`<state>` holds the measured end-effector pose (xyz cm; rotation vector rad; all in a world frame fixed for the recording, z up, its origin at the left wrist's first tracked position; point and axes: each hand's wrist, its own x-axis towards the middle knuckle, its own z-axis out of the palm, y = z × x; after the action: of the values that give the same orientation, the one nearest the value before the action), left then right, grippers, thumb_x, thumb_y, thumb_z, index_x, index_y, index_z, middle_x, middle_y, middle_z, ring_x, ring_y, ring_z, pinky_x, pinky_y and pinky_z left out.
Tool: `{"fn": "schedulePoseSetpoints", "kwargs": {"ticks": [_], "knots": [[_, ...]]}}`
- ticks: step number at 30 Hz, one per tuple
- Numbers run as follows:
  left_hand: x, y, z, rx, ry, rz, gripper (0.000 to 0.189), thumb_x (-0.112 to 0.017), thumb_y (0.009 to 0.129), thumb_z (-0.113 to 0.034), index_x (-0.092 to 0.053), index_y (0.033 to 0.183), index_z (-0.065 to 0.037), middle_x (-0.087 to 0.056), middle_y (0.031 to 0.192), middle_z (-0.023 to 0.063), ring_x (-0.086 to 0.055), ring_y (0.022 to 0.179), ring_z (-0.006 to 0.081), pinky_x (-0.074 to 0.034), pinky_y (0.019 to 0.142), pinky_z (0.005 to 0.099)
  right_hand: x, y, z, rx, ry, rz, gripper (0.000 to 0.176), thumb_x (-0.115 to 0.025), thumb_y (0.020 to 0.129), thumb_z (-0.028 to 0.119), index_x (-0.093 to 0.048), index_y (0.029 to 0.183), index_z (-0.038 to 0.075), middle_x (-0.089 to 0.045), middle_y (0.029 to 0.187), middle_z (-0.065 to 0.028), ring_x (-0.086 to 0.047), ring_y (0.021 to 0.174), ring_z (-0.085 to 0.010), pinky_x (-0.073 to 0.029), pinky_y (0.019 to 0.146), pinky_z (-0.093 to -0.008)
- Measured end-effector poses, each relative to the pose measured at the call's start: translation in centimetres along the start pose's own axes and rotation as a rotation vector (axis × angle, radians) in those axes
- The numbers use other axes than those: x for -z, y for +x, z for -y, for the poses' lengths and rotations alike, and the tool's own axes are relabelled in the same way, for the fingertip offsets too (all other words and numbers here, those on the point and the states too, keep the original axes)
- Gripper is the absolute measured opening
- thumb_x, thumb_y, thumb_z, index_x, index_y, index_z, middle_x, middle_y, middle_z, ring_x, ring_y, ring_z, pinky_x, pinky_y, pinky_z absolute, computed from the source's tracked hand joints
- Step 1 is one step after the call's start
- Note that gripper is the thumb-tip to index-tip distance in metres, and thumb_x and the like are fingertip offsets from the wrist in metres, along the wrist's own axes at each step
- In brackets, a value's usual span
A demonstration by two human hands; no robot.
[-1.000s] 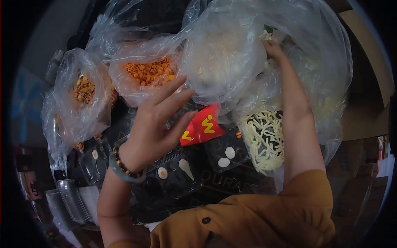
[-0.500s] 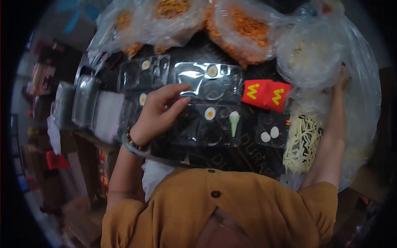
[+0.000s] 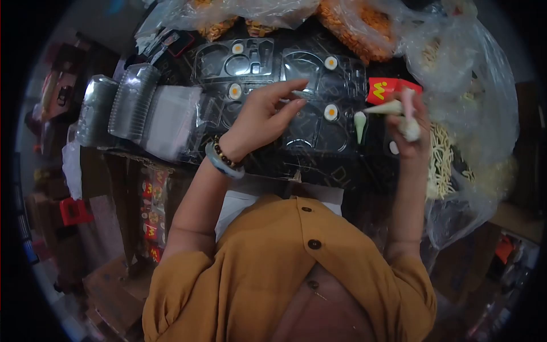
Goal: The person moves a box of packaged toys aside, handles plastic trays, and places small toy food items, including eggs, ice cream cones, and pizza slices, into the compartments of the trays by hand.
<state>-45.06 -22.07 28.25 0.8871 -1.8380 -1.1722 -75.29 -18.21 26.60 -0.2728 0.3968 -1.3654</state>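
Note:
My left hand (image 3: 256, 122), a beaded bracelet on its wrist, hovers over the clear plastic trays (image 3: 307, 145) with thumb and fingers apart and nothing in them. Several trays lie side by side, each with a toy fried egg (image 3: 331, 112) in it. One also holds a pale green toy ice cream cone (image 3: 359, 129). At the right, my right hand (image 3: 415, 122) grips toy ice cream cones, a green one (image 3: 388, 108) and a pink one (image 3: 408, 104) among them; motion blurs them. Just behind it is a red fries box (image 3: 383, 90) with a yellow mark.
Yellowish strips (image 3: 440, 165) lie right of my right hand. Plastic bags with orange pieces (image 3: 362, 31) line the back, and a large clear bag (image 3: 484, 108) spreads at the right. Stacked clear lids (image 3: 132, 102) stand at the left. Below the table edge sits a cardboard box (image 3: 128, 194).
My right hand has come back from the bag at the far right, now with toy ice cream cones in it. My left hand stays over the trays. The whole view has shifted.

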Motion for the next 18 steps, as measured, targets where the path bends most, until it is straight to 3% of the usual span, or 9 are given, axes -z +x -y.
{"fn": "schedulePoseSetpoints", "kwargs": {"ticks": [2,5,6,7,10,14,16,17,18], "knots": [[-0.9,0.8,-0.1,-0.034,-0.102,0.055,0.039,-0.059,0.084,-0.008,-0.051,0.121,-0.003,-0.062,0.104,0.0116,-0.062,0.089,0.016,-0.051,0.072,0.0266,-4.0,2.0,-5.7,-0.016,-0.093,-0.222,0.027,-0.056,0.087,0.025,-0.052,0.101,0.002,-0.057,0.089,-0.0142,-0.059,0.073,-0.0205,-0.052,0.046,-0.0258],[-0.2,0.9,0.1,0.038,-0.148,0.177,0.048,-0.056,0.084,-0.002,-0.043,0.13,-0.006,-0.06,0.109,0.0084,-0.058,0.09,0.0103,-0.048,0.075,0.0232,-5.7,4.7,-10.3,-0.126,-0.164,-0.201,0.024,-0.059,0.086,0.026,-0.053,0.096,0.005,-0.058,0.083,-0.0104,-0.06,0.067,-0.0163,-0.048,0.042,-0.0229],[0.3,0.8,0.1,0.091,0.001,0.159,0.049,-0.056,0.084,-0.001,-0.042,0.131,-0.005,-0.06,0.109,0.0094,-0.058,0.089,0.0108,-0.048,0.074,0.0236,-5.4,5.4,-11.4,-0.165,-0.228,-0.149,0.023,-0.059,0.086,0.027,-0.052,0.094,0.006,-0.058,0.081,-0.0087,-0.059,0.066,-0.0154,-0.048,0.041,-0.0232],[0.6,0.8,0.1,0.142,0.147,0.144,0.05,-0.056,0.083,-0.001,-0.04,0.131,-0.004,-0.06,0.108,0.0104,-0.059,0.088,0.0112,-0.049,0.073,0.024,-5.2,5.8,-12.5,-0.135,-0.277,-0.123,0.024,-0.059,0.087,0.028,-0.052,0.093,0.007,-0.058,0.078,-0.0056,-0.059,0.067,-0.0131,-0.048,0.046,-0.0241],[0.8,0.4,2.4,0.131,0.033,0.1,0.051,-0.058,0.08,-0.003,-0.04,0.128,0.003,-0.061,0.105,0.0129,-0.064,0.08,0.0185,-0.051,0.069,0.0286,-7.0,5.6,-14.5,0.008,-0.428,-0.251,0.026,-0.061,0.086,0.027,-0.051,0.092,0.003,-0.058,0.079,-0.0051,-0.058,0.068,-0.0104,-0.048,0.059,-0.0227],[1.1,1.2,4.3,0.24,-0.178,0.153,0.043,-0.061,0.079,-0.006,-0.05,0.12,0.003,-0.064,0.095,0.0101,-0.062,0.074,0.0136,-0.05,0.064,0.024,-5.5,7.1,-12.0,0.23,-0.714,-0.241,0.029,-0.066,0.082,0.024,-0.053,0.093,0.001,-0.06,0.077,-0.0054,-0.058,0.065,-0.0101,-0.046,0.057,-0.0215],[2.2,2.3,4.6,0.259,-0.133,0.067,0.039,-0.063,0.078,-0.007,-0.055,0.115,0.003,-0.064,0.095,0.0097,-0.061,0.072,0.0119,-0.049,0.063,0.0231,-5.3,7.3,-7.8,0.422,-1.393,-0.332,0.034,-0.068,0.078,0.027,-0.055,0.092,-0.001,-0.062,0.075,-0.0055,-0.059,0.064,-0.0123,-0.047,0.059,-0.025],[3.2,3.1,4.3,0.284,-0.074,-0.012,0.038,-0.063,0.077,-0.008,-0.056,0.113,0.003,-0.064,0.094,0.0094,-0.061,0.072,0.012,-0.049,0.063,0.0236,-4.0,8.0,-5.7,0.424,-1.745,-0.408,0.036,-0.068,0.076,0.03,-0.058,0.091,-0.001,-0.065,0.081,-0.0082,-0.062,0.069,-0.0187,-0.049,0.063,-0.0318],[4.1,4.3,6.1,0.197,-0.06,-0.118,0.037,-0.065,0.075,-0.008,-0.058,0.109,0.003,-0.064,0.092,0.0098,-0.062,0.073,0.0132,-0.05,0.063,0.0249,-3.1,8.7,-4.4,0.419,-1.745,-0.416,0.036,-0.068,0.076,0.03,-0.058,0.091,-0.001,-0.065,0.081,-0.0082,-0.062,0.069,-0.0187,-0.049,0.063,-0.0318]]}}
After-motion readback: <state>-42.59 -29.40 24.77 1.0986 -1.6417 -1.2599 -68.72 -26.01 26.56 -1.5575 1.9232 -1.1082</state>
